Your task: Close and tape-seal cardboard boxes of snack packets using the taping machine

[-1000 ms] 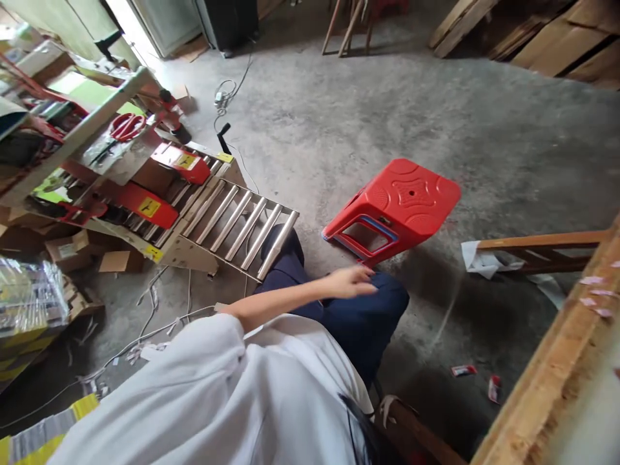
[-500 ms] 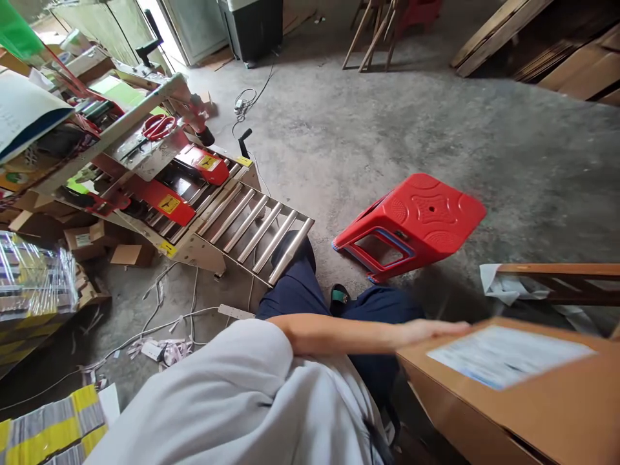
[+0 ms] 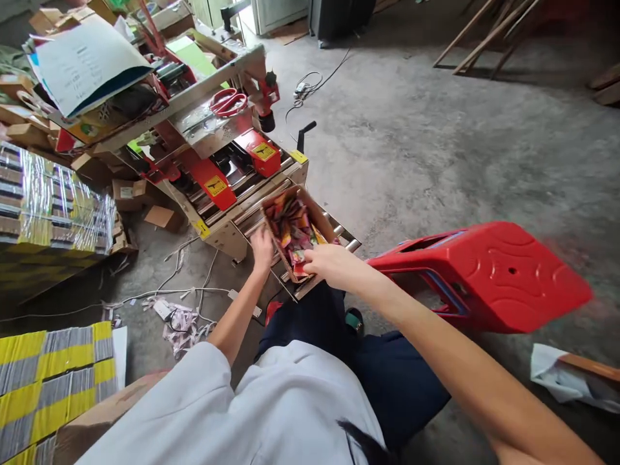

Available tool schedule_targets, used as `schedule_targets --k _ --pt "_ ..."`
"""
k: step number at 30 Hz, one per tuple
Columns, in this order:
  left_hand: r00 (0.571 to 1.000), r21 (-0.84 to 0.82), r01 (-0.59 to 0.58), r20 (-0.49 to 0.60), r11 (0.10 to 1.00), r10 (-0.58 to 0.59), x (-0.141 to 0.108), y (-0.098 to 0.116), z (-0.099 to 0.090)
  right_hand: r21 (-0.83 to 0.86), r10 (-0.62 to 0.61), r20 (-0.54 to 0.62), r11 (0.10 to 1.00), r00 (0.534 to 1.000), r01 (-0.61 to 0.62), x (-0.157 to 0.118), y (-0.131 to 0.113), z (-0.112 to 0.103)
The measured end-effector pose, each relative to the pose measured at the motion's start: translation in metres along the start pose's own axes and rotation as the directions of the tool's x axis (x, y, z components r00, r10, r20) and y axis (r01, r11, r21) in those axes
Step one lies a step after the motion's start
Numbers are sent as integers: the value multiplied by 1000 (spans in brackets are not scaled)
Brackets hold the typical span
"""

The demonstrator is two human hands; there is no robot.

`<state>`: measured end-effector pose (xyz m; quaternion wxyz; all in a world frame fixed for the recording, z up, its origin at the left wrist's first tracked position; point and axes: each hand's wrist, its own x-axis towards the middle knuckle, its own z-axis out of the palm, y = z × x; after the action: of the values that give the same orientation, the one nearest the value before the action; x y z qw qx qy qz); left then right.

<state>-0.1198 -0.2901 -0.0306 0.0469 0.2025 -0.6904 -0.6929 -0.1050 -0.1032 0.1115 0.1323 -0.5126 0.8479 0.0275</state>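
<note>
Box: one open cardboard box sits on the near end of the roller machine, full of bright packets.
Left hand: grips the box's left wall.
Right hand: holds the box's near right edge.
Hard to see: the packets are too jumbled to count.
Stool: one red stool, tipped over, blurry.
Scissors: one red pair of scissors lies on the machine's top.
</note>
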Motion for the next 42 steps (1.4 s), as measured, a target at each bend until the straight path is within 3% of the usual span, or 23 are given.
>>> schedule_targets --k 2,3,4,6,8,11,14,18,20,22,24,27,29,30,31,32,35,36,38,40,42 --pt "959 32 -244 -142 969 246 21 10 -16 -17 -74 37 997 997 75 18 18 6" --pt "924 13 -355 -149 935 353 32 17 -21 -26 -99 27 995 995 100 21 24 8" --pt "892 -21 -445 -103 895 441 43 23 -24 -32 -109 -11 994 994 109 21 27 8" --pt "849 -126 -513 69 849 524 61 33 -27 -16 -71 -156 997 985 69 11 26 7" --pt "822 -175 -515 177 839 542 74 39 -27 64 26 -330 998 944 -5 -2 18 6" --pt "808 -211 -530 168 822 564 79 39 -28 224 192 -459 970 868 -96 -3 4 14" --pt "785 -185 -559 193 808 588 75 42 -35 299 292 -397 938 870 -178 32 4 35" --pt "724 -70 -555 450 829 523 74 62 -49 305 288 -319 933 903 -191 86 22 57" --pt "681 47 -591 564 805 467 77 73 -52 328 275 -340 931 899 -160 93 27 61" --pt "672 155 -632 599 759 437 81 80 -47 380 265 -408 919 874 -102 86 26 61" --pt "712 247 -634 555 733 429 84 81 -35 441 313 -523 895 793 -62 69 22 60" --pt "775 438 -630 416 642 476 84 73 -12 519 483 -663 847 572 -113 40 16 54" --pt "777 557 -615 307 558 550 81 66 0 552 577 -678 809 456 -203 26 12 48" --pt "779 597 -592 253 541 574 80 63 4 562 611 -664 788 430 -252 21 9 45" --pt "789 623 -561 202 545 580 80 61 6 566 637 -637 769 434 -297 18 5 43" --pt "803 638 -528 161 561 573 80 60 6 560 643 -600 763 476 -324 15 -1 42" --pt "827 640 -451 38 622 560 77 64 2 511 558 -472 804 683 -303 13 -25 48" --pt "816 631 -443 -11 637 578 72 65 1 501 524 -446 818 726 -283 12 -33 52" --pt "768 600 -483 -58 637 637 54 66 1 520 504 -427 816 751 -252 10 -40 57" --pt "727 553 -601 80 577 682 24 62 7 614 514 -418 767 749 -184 5 -35 60" --pt "668 494 -730 367 473 648 -13 53 16 765 503 -391 643 771 -32 -4 -21 61"
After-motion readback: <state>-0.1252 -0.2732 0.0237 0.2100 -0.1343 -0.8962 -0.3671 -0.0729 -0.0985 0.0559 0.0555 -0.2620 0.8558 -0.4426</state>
